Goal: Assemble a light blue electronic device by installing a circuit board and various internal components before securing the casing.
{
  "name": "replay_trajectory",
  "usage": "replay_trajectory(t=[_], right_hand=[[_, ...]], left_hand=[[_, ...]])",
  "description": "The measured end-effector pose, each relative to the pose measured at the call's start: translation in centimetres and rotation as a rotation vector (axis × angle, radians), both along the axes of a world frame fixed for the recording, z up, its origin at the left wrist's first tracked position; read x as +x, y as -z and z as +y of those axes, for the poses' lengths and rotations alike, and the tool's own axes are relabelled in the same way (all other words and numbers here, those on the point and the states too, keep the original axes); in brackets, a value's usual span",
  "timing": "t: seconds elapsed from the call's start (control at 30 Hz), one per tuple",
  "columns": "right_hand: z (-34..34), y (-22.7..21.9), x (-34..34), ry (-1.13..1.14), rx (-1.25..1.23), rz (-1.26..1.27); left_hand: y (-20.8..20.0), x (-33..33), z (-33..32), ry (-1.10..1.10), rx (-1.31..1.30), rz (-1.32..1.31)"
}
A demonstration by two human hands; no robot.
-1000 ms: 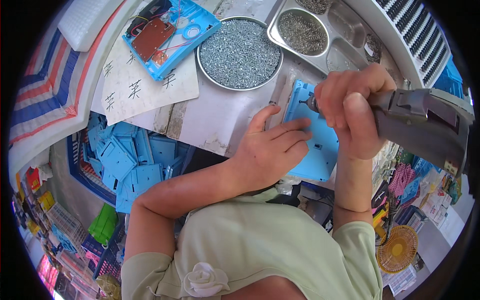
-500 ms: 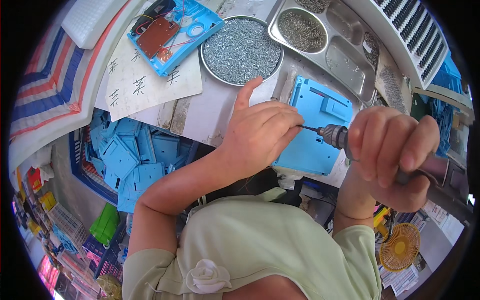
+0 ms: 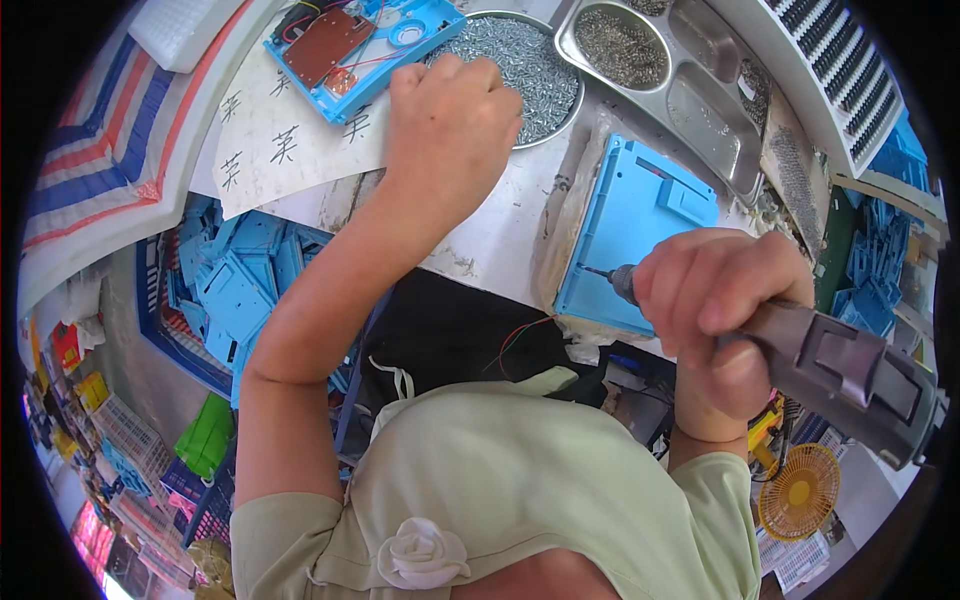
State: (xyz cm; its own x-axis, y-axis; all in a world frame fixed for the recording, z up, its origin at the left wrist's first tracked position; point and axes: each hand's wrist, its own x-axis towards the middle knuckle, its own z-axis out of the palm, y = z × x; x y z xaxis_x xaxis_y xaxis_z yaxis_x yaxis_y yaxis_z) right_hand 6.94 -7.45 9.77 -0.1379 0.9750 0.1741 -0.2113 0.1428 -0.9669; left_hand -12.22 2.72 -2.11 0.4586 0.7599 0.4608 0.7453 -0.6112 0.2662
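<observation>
My right hand (image 3: 715, 305) is wrapped round a grey electric screwdriver (image 3: 840, 375). Its thin bit tip points left, over the lower left part of a flat light-blue plastic panel (image 3: 625, 225) on the bench; whether the tip touches cannot be told. Farther left, my left hand (image 3: 455, 140) is curled, knuckles up, between the round metal dish of small silver screws (image 3: 535, 65) and an open blue plastic case (image 3: 385, 65). Its fingertips are hidden, and so is anything in them. Inside the case are a brown board, wires and a ring.
A steel compartment tray (image 3: 735, 165) with small metal parts stands at the back right, near a white rack (image 3: 870, 150) of dark pieces. Paper with handwriting (image 3: 255, 165) lies under the case. Below the bench's left edge, a dark-blue crate (image 3: 150, 310) holds several blue panels.
My left hand has left the blue panel and moved up and left to the screw dish. The screwdriver has shifted left and down, its bit now lower over the panel.
</observation>
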Motion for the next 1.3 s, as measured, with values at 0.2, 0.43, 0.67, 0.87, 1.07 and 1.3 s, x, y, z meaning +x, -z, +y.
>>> replay_trajectory(t=[0.2, 0.43, 0.67, 0.87, 1.07, 1.3], right_hand=[[-0.8, 0.6, -0.9, 0.010, 0.011, -0.238], [-0.1, 0.6, 0.5, -0.052, 0.098, -0.136], [-0.3, -1.7, 2.5, -0.191, 0.232, 0.087], [-1.3, -1.0, 2.0, -0.165, 0.192, 0.081], [-2.1, -1.0, 1.6, -0.140, 0.183, 0.097], [-3.8, 1.3, 1.2, -0.152, 0.155, 0.123]], left_hand=[[0.6, 0.0, 0.8, 0.000, -0.015, -0.130], [-1.8, -0.3, -3.6, 0.327, -0.148, -0.251], [-2.3, 1.1, -8.8, 0.465, -0.319, -0.477], [-2.5, 1.2, -9.5, 0.460, -0.314, -0.487], [-3.0, 1.0, -9.8, 0.466, -0.203, -0.414], [-4.4, -0.8, -9.3, 0.385, -0.388, -0.353]])
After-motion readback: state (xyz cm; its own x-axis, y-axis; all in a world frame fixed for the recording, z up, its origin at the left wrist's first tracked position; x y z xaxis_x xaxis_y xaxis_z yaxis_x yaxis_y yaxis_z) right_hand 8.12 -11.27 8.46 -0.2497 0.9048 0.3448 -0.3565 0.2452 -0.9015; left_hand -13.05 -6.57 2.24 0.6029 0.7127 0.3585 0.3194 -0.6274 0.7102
